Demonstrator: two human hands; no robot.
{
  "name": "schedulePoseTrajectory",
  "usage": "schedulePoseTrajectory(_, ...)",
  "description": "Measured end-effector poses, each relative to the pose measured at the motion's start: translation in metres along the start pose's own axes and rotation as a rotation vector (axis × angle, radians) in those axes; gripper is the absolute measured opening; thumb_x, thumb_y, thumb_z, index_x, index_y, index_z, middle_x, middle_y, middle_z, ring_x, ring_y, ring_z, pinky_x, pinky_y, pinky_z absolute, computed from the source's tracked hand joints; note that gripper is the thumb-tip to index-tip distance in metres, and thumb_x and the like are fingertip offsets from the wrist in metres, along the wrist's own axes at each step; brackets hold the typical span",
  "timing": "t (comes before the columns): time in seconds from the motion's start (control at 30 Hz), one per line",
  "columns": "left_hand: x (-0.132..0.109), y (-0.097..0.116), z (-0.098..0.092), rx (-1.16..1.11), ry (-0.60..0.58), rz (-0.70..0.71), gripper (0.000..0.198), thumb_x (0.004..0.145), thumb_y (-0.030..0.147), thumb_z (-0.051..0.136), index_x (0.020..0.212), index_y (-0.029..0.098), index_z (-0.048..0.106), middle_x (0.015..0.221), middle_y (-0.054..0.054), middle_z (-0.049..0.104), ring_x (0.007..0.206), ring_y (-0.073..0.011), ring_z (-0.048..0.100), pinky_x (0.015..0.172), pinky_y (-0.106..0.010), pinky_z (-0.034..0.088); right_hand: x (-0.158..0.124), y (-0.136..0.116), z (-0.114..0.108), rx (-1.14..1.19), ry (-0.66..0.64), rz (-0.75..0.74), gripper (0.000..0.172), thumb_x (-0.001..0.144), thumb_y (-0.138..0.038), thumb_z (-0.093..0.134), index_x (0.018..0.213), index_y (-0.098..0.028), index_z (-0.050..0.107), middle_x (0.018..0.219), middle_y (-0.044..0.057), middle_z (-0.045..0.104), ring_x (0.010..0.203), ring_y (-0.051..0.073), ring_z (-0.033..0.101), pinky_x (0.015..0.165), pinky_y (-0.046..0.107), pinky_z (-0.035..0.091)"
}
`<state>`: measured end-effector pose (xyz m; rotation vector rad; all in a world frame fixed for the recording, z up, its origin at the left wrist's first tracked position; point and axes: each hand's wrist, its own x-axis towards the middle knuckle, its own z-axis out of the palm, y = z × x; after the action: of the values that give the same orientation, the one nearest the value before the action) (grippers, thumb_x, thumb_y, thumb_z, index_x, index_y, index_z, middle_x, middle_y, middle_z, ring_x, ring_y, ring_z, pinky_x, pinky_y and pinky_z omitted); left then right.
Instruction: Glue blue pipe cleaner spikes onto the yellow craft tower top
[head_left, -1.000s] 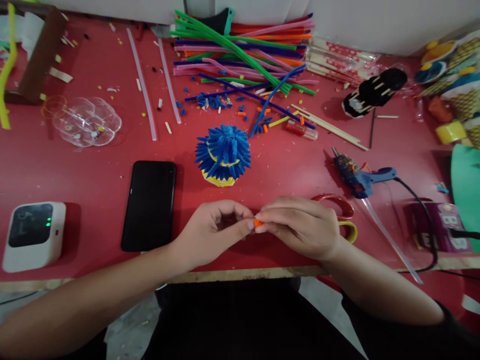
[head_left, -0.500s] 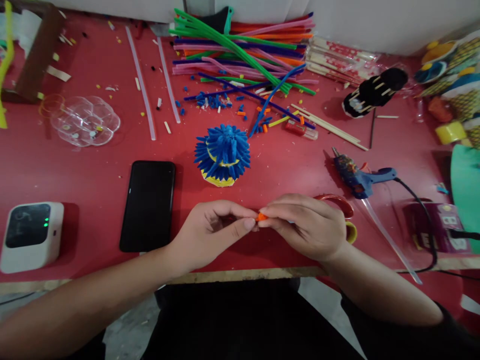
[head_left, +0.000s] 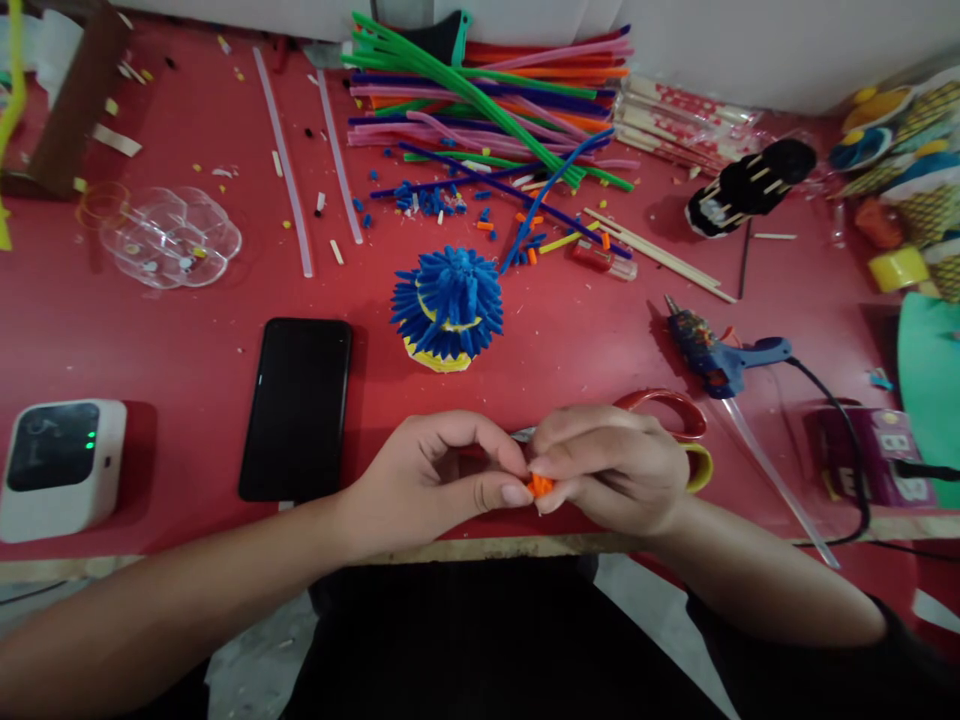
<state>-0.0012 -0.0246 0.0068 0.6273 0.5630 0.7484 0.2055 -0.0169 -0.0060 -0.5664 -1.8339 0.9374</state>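
A small orange piece [head_left: 541, 486] sits between the fingertips of both hands, close to the table's front edge. My left hand [head_left: 442, 478] pinches it from the left with thumb and index finger. From the right, my right hand [head_left: 611, 468] grips it, fingers curled. Beyond the hands stands a blue and yellow figure of pipe cleaner pieces [head_left: 448, 308], touched by neither hand. Scissors with red and yellow handles [head_left: 700, 467] lie partly under my right hand, a bit of blade showing between the hands.
A black phone [head_left: 298, 410] and a white device [head_left: 64, 470] lie left. The glue gun [head_left: 716, 355], its cord and a purple box [head_left: 874, 455] are right. Pipe cleaners [head_left: 480, 95] and blue scraps [head_left: 427, 198] lie behind; a black figure [head_left: 750, 187] stands back right.
Both hands have moved slightly toward the table's front edge with the orange piece, and more of it shows. More of the scissors is now uncovered.
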Motion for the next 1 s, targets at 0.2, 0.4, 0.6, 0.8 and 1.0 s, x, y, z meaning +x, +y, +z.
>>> schedulePoseTrajectory(0.2, 0.002, -0.003, -0.003, 0.008, -0.021, -0.077, 0.020, 0.079, -0.001, 0.081, 0.087, 0.016, 0.075, 0.080, 0.006, 0.075, 0.074, -0.0036, 0.070, 0.072, -0.011, 0.055, 0.001, 0.001, 0.000, -0.078, -0.010, -0.085, 0.008, 0.099, -0.021, 0.070, 0.098, -0.013, 0.072, 0.088, 0.002, 0.069, 0.077, 0.006, 0.068, 0.073, 0.020, 0.061)
schedulePoseTrajectory(0.4, 0.005, -0.001, -0.002, 0.041, -0.031, -0.123, 0.017, 0.076, 0.001, 0.082, 0.082, 0.015, 0.075, 0.078, 0.005, 0.075, 0.072, -0.0050, 0.067, 0.069, -0.014, 0.052, 0.004, -0.007, -0.005, -0.331, -0.051, -0.209, 0.009, 0.100, -0.020, 0.068, 0.098, -0.013, 0.071, 0.083, 0.001, 0.072, 0.081, 0.009, 0.072, 0.078, 0.022, 0.065)
schedulePoseTrajectory(0.6, 0.005, -0.002, -0.002, 0.014, -0.033, -0.142, 0.018, 0.076, 0.002, 0.085, 0.082, 0.017, 0.077, 0.078, 0.006, 0.076, 0.072, -0.0045, 0.068, 0.069, -0.013, 0.052, 0.003, -0.010, -0.007, -0.382, -0.073, -0.205, 0.008, 0.101, -0.021, 0.066, 0.098, -0.015, 0.071, 0.084, 0.000, 0.073, 0.080, 0.009, 0.073, 0.081, 0.021, 0.067)
schedulePoseTrajectory(0.8, 0.005, -0.004, -0.003, 0.020, -0.015, -0.027, 0.017, 0.075, 0.011, 0.092, 0.085, 0.022, 0.083, 0.080, 0.005, 0.080, 0.075, -0.0053, 0.072, 0.074, -0.014, 0.056, 0.004, -0.005, -0.004, -0.316, -0.033, -0.192, 0.009, 0.102, -0.018, 0.065, 0.108, -0.017, 0.072, 0.092, 0.000, 0.071, 0.082, 0.010, 0.073, 0.076, 0.025, 0.066)
schedulePoseTrajectory(1.0, 0.006, 0.000, -0.004, 0.153, 0.057, 0.105, 0.012, 0.075, 0.021, 0.094, 0.083, 0.022, 0.086, 0.079, 0.001, 0.079, 0.072, -0.0084, 0.072, 0.069, -0.016, 0.058, 0.001, -0.003, -0.004, -0.404, -0.006, -0.190, 0.022, 0.096, -0.009, 0.067, 0.116, -0.014, 0.075, 0.097, 0.005, 0.070, 0.088, 0.014, 0.071, 0.076, 0.029, 0.066)
